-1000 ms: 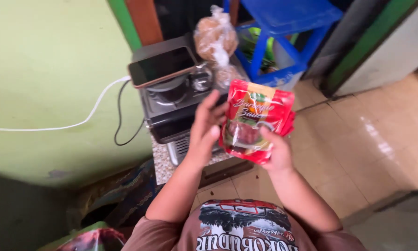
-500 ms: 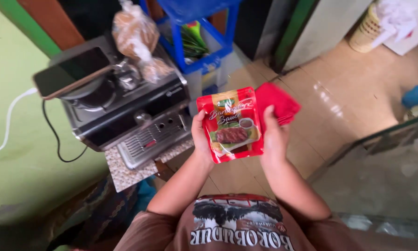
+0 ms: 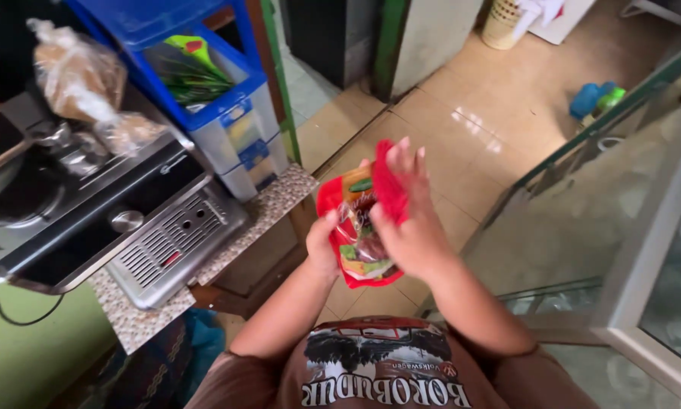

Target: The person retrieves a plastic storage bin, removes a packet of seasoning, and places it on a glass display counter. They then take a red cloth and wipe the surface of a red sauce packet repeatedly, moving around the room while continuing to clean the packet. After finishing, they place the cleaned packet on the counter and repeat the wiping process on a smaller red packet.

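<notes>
Fingers (image 3: 401,163) of right hand (image 3: 405,227) lie spread and curled over the front of a stack of red sauce pouches (image 3: 359,227), thumb side pressing the top one; left hand (image 3: 324,246) grips the stack's lower left edge, thumb on the front, other fingers hidden behind. Pouches sit at frame centre, held between both hands above the floor, touching both palms; long axis runs roughly up-frame, tilted a little right, top edge under the right fingertips. Right hand is the nearer to the upper half, left to the bottom corner. Largest to smallest around them: tiled floor (image 3: 462,129) fills the middle and upper right; glass door (image 3: 621,227) with pale frame runs down the right side; black and steel stove (image 3: 98,220) sits at left on a speckled counter (image 3: 272,208), just left of the hands; blue rack (image 3: 204,83) with drawers stands upper left behind the stove; two clear bags (image 3: 79,76) of brown food rest on the stove top; a woven basket (image 3: 503,19) at top edge; small blue and green items (image 3: 596,98) on the floor, upper right, too small to tell.
</notes>
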